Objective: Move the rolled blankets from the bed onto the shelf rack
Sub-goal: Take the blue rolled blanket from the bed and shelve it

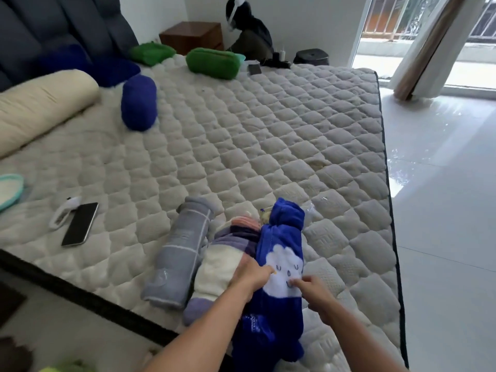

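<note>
Three rolls, near edge: a grey rolled blanket with pale grid lines (179,255), a purple, cream and pink striped rolled blanket (222,261) and a royal-blue fleece rolled blanket with a white cloud face (279,267) lie side by side on the quilted off-white mattress of the bed (255,146), the striped one touching both neighbours.
Left hand: the left hand (251,277) rests in the crease between the striped roll and the blue cloud roll, its fingers (267,271) curled against the blue fleece; whether it has a firm hold cannot be told.
Right hand: the right hand (312,289) lies on the right flank of the blue cloud roll, fingers bent and touching the white cloud patch, not closed round anything.
Far rolls: a plain dark-blue rolled blanket (138,102) lies alone well up the mattress; two green fleece rolls (212,63) (152,53) lie near the far edge.
Headboard side: a long cream bolster pillow (43,106) lies at the left, beside a dark-blue cushion (112,68).
Loose items: a black smartphone (80,224) lies face up near the left edge, touching a white strap-like object (63,212).
Floor: glossy white tiles (442,210) to the right of the bed.
Shelf rack: not in view.
</note>
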Tool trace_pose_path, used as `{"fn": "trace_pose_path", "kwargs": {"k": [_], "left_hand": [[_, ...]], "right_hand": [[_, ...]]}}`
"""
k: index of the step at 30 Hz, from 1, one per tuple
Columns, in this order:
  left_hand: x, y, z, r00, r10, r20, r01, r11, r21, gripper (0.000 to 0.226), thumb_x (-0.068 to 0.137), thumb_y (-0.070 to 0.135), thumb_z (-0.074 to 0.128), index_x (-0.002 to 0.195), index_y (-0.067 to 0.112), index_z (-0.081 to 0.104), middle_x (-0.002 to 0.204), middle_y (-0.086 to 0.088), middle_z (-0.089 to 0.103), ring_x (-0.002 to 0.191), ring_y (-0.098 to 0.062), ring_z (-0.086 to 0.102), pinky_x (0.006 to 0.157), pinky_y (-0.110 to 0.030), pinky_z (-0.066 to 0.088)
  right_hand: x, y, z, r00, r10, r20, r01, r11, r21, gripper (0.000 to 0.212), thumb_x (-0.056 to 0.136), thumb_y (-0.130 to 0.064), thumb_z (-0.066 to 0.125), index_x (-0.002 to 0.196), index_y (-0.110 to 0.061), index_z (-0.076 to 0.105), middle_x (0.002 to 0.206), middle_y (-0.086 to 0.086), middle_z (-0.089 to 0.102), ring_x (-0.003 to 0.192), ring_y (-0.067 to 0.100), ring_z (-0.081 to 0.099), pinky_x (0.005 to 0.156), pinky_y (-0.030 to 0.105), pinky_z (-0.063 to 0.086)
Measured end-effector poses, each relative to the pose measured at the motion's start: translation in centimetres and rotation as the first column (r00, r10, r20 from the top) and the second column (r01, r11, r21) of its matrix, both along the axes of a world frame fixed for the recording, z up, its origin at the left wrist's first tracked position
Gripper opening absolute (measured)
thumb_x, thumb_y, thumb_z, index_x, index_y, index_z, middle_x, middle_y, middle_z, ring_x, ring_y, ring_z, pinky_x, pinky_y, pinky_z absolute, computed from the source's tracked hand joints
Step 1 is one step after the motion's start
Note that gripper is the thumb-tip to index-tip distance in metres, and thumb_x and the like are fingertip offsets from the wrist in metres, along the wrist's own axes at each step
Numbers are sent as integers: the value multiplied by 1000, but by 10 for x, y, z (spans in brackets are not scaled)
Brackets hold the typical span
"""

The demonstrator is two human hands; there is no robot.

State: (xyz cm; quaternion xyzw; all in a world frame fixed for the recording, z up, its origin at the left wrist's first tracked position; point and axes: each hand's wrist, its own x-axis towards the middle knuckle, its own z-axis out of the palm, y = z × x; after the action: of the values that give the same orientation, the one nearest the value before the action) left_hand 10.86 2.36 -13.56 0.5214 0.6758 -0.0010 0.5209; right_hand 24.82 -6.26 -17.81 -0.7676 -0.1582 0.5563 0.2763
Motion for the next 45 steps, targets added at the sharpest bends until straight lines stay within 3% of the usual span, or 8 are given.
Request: {"fn": "trace_pose_path", "kwargs": {"k": [4, 11, 17, 23, 27, 31, 35, 45], "left_hand": [[2, 1, -1, 997, -37, -63, 37, 999, -10, 86, 77, 41, 62, 148, 7, 29, 149, -10, 42, 133, -28, 44, 108, -33, 40], [5, 5, -9, 995, -94, -23, 88, 976, -201, 74, 83, 45, 63, 140, 2, 42, 137, -8, 50, 105, -21, 51, 87, -30, 45], [7, 1, 8, 990, -138, 42, 142, 983, -119, 90, 55, 58, 69, 128, 7, 57, 132, -7, 59, 116, -24, 58, 95, -32, 49], [-21, -3, 61, 960, -51, 275, 54, 999, -6, 60, 74, 33, 74, 127, 8, 60, 125, -7, 66, 110, -22, 64, 100, -37, 50], [-68, -22, 108, 896, 53, 441, -98, 992, 79, 47, 82, 22, 71, 127, 15, 58, 114, 0, 69, 98, -14, 66, 82, -27, 55], [-139, -61, 151, 833, 196, 517, -294, 949, 113, 35, 80, 27, 73, 112, 23, 62, 114, 0, 70, 104, -19, 65, 88, -36, 54], [-229, -124, 182, 782, 325, 532, -465, 872, 150, 36, 82, 27, 71, 116, 24, 59, 116, 1, 68, 107, -18, 62, 85, -33, 52], [-451, -372, 177, 410, 734, 542, -899, 425, 104, 41, 82, 24, 69, 121, 15, 59, 108, -2, 69, 92, -19, 63, 66, -28, 51]], "right_hand": [[-5, -1, -12, 972, -11, -233, 2, 999, -40, 52, 82, -39, 66, 128, -18, 52, 121, 3, 63, 106, 22, 61, 80, 33, 52], [-2, 11, -28, 893, -147, -426, 141, 989, -45, 82, 52, -60, 82, 120, -16, 66, 115, 11, 71, 107, 28, 67, 101, 42, 49], [-2, 8, -1, 882, -215, -420, 264, 963, 61, 31, 83, -31, 65, 100, -6, 74, 89, 13, 78, 84, 26, 71, 71, 32, 52], [-29, 11, 49, 908, -190, -375, 316, 896, 312, 37, 77, -28, 69, 108, -9, 72, 99, 15, 77, 94, 30, 72, 81, 41, 57], [-63, 13, 106, 963, -51, -263, 190, 822, 537, 26, 81, -19, 70, 107, -13, 67, 96, 9, 74, 86, 23, 71, 66, 30, 54], [-120, 8, 151, 981, 161, -104, -53, 750, 659, 59, 66, -39, 76, 119, -19, 59, 112, 7, 70, 99, 23, 68, 78, 37, 57], [-207, -24, 185, 938, 344, -33, -225, 681, 697, 49, 78, -32, 74, 122, -18, 58, 111, 0, 68, 101, 18, 64, 80, 31, 52], [-442, -188, 196, 469, 878, 94, -686, 296, 665, 41, 80, -31, 72, 118, -20, 61, 112, -3, 69, 101, 14, 65, 83, 29, 52]]}}
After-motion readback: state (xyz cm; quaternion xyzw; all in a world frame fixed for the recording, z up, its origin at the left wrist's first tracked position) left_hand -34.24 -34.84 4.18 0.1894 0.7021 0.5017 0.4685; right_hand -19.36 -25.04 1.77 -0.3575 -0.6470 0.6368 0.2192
